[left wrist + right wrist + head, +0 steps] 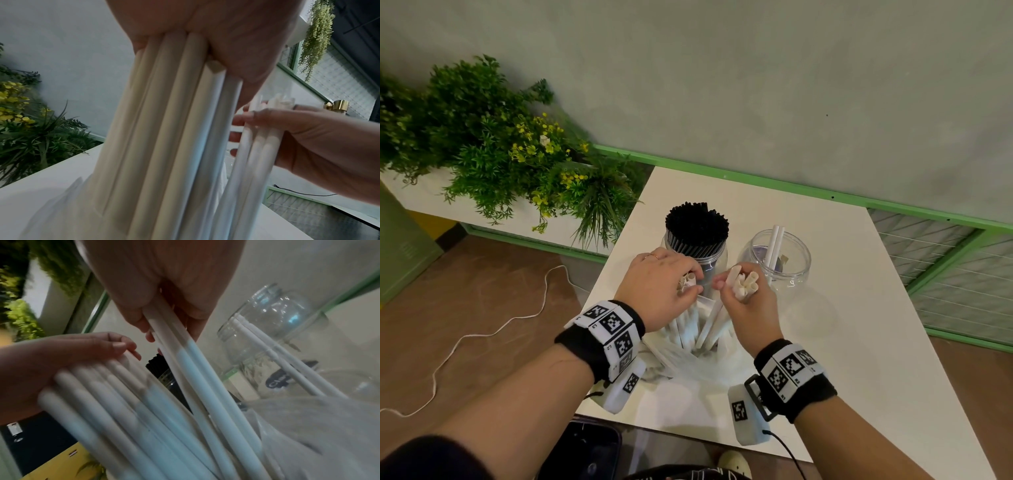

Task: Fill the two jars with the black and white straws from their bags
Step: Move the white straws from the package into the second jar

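Two glass jars: one (697,255) packed with black straws (697,222), uncountable; other (779,258) holding two white straws (774,245). Right-hand grip (748,298): about five white straws. One plastic bag (688,363).

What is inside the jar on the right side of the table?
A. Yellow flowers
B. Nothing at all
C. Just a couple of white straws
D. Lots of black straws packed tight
C. The clear jar on the right holds only a couple of white straws leaning in it, while the black straws fill the other jar beside it.
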{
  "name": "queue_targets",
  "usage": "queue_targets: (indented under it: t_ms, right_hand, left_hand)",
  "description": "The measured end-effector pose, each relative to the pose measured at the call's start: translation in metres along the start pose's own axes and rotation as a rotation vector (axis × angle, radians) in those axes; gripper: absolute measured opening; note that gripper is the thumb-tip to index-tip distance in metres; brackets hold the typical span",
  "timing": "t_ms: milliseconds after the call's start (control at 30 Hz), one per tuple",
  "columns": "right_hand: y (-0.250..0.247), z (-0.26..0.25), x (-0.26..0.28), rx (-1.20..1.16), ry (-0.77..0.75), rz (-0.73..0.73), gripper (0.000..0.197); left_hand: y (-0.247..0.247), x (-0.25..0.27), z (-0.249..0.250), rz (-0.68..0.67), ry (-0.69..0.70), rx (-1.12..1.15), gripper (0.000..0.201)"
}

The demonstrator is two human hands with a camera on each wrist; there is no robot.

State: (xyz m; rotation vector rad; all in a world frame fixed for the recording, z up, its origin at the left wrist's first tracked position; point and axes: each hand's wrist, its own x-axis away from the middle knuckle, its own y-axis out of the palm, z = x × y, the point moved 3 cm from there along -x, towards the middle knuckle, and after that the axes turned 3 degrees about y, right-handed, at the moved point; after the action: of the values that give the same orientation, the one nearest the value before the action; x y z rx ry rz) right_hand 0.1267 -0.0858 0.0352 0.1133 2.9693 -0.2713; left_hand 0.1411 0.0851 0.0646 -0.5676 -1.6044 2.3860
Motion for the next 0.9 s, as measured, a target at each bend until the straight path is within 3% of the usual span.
queue_targets:
  t_ms: [133,333,667,733,900]
  right_hand:
    - [-0.010,-0.021,-0.007,-0.135,-0.035,0.074,0.021]
    - [-0.042,-0.050,-0.039,-0.369,0.034,0.095,0.019]
    - [-0.109,-0.122,-0.088,-0.249,-0.260,0.237,0.023]
    - [-0.110,-0.106,-0.101,-0.181,-0.202,0.233,0.019]
    - [-0.098,-0.033,-0.110,-0.158,0.131,0.162,0.013]
  left_hand:
    - [0.001,0.000,-0.001,-0.015,-0.010,-0.018,0.027]
    - [0.002,-0.006,0.002,-0.027,0.005,-0.019,0.029]
    - [0.010,-0.013,0.013,-0.021,0.031,0.012,0.042]
    - [0.010,-0.015,0.014,-0.026,0.030,0.005,0.044]
    - [0.011,-0.020,0.016,-0.041,0.004,-0.013,0.039]
